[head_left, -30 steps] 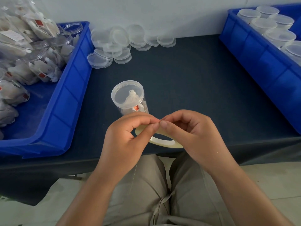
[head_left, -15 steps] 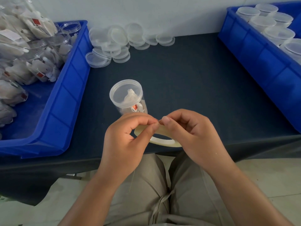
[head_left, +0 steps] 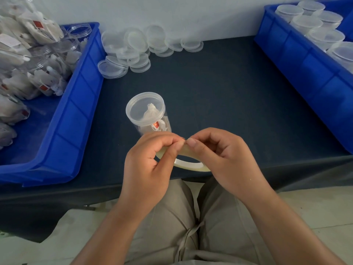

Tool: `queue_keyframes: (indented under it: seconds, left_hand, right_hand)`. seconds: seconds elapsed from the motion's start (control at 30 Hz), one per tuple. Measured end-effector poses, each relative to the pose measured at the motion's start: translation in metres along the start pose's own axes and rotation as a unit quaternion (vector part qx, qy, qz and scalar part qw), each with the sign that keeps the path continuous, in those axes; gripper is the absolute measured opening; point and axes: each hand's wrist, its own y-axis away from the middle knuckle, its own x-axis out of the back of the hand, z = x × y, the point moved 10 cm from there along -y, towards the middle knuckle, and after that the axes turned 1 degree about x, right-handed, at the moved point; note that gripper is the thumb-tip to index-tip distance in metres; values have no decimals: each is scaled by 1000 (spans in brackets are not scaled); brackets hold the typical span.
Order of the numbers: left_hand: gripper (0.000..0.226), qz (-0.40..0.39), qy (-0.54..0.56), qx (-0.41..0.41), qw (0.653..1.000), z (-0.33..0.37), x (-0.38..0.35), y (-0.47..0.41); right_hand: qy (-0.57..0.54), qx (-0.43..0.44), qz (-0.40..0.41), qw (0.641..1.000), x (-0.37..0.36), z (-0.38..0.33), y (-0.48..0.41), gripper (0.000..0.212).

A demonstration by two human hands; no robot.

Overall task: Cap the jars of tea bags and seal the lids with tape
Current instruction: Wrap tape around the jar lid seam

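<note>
1. The sealing step is judged to be in hand. One jar of tea bags stands upright at the middle of the frame on the dark bench. Its clear lid is already seated, and no tape can be made out on it.
2. A tape roll is held at lower centre, over the near edge of the bench and just in front of the jar, apart from it.
3. The left hand is curled, with thumb and forefinger pinched on the upper rim of the roll.
4. The right hand is curled likewise, its fingers pressed tip to tip against those of the left. The free end of the tape is presumably being picked loose, though the end itself is too thin and clear to be seen.
5. For the next move, the end would need to be lifted and a length drawn out. That length would then be laid along the seam between lid and jar wall while the jar is steadied or turned.
6. A risk is judged that the clear strip folds onto itself.
7. Loose lids are heaped at upper centre.
8. Uncapped jars are piled in the left blue bin at upper left, and capped jars are stood in the right blue bin at upper right.
</note>
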Motion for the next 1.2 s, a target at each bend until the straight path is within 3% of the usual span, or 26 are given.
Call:
queue_keyframes:
  seconds: [0.47, 0.87, 1.1, 1.2]
  left_hand:
    - [14, 12, 46, 44, 998, -13, -2, 4]
    - [17, 8, -26, -7, 1000, -1, -1, 7]
    - [18, 18, 92, 67, 993, -10, 2, 12]
    - [9, 34, 88, 87, 992, -13, 9, 11]
  right_hand:
    - [7, 6, 1, 1000, -2, -2, -3, 6]
    - [6, -1, -3, 1000, -1, 1, -3, 12]
    - [3, -3, -1, 1000, -1, 0, -1, 12]
    - [6, -4, -1, 1000, -3, -1, 1, 12]
